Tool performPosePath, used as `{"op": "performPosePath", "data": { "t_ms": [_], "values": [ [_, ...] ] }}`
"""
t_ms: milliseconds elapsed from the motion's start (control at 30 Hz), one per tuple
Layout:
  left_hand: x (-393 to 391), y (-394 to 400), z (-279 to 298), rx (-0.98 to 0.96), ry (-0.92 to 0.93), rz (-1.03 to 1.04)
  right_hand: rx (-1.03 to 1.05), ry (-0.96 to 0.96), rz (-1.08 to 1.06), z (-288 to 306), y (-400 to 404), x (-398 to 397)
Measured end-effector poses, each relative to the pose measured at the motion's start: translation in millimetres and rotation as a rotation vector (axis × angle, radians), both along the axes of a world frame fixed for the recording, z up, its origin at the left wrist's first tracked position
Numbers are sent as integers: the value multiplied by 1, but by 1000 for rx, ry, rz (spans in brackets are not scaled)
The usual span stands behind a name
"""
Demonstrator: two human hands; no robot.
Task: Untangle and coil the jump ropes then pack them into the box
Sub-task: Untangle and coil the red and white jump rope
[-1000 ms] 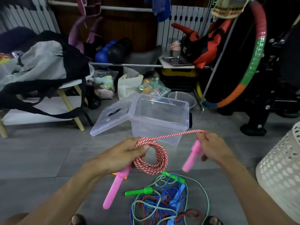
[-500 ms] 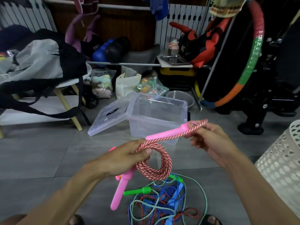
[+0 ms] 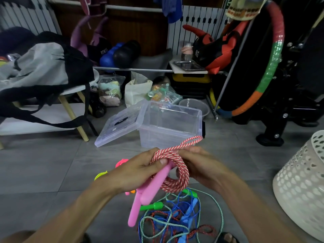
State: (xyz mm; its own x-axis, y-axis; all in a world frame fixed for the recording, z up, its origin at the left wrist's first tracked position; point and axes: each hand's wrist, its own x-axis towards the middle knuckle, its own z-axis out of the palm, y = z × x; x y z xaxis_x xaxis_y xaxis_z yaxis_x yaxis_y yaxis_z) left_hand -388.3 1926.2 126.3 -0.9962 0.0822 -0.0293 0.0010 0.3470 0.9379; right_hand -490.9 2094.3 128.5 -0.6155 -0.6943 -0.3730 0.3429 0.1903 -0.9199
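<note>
My left hand [image 3: 138,172] grips a coiled red-and-white jump rope [image 3: 182,178] together with its two pink handles [image 3: 149,192], which hang down side by side. My right hand [image 3: 201,163] pinches a loop of the same rope [image 3: 191,142] that sticks out to the upper right of the coil. Beyond my hands stands a clear plastic box [image 3: 171,127], lid off. On the floor below lies a tangle of green, blue and red ropes [image 3: 177,220] with a green handle [image 3: 154,206] and a blue handle [image 3: 188,213].
The box's clear lid [image 3: 117,125] leans against its left side. A white perforated basket [image 3: 301,186] stands at the right. A low white table [image 3: 40,109] with a grey-and-black bag is at the left. Bright neon cords [image 3: 121,163] lie on the floor behind my left hand.
My right hand has brought the second pink handle down to the coil, where my left hand now holds both handles. The right hand now pinches a rope loop close to the coil.
</note>
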Motion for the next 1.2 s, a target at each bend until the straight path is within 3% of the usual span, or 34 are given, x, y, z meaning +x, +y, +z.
{"op": "performPosePath", "data": {
  "t_ms": [167,267,300,367,467,533,633,900,1067,1200],
  "values": [
    [0,-1,-9,-59,36,126,-44,-18,-16,-3,-1,0],
    [-4,1,-14,-78,40,190,32,-19,-62,-1,-5,5],
    [-6,1,-14,-73,44,216,107,67,-84,-2,-6,6],
    [-11,1,-15,-75,38,301,295,431,-172,-4,-5,6],
    [-19,-1,-18,-106,36,434,191,853,-342,4,-3,17],
    [-23,-1,-22,-183,31,494,141,915,-186,11,-7,31],
    [-28,5,-27,-287,14,539,417,1095,104,-2,-14,39],
    [-34,-22,-33,-200,-126,765,526,1315,174,-4,11,7],
    [-32,-28,-33,-172,-150,698,315,1097,-307,5,34,-20],
    [-32,-11,-31,-87,-69,541,141,757,-448,9,27,-17]
  ]
}}
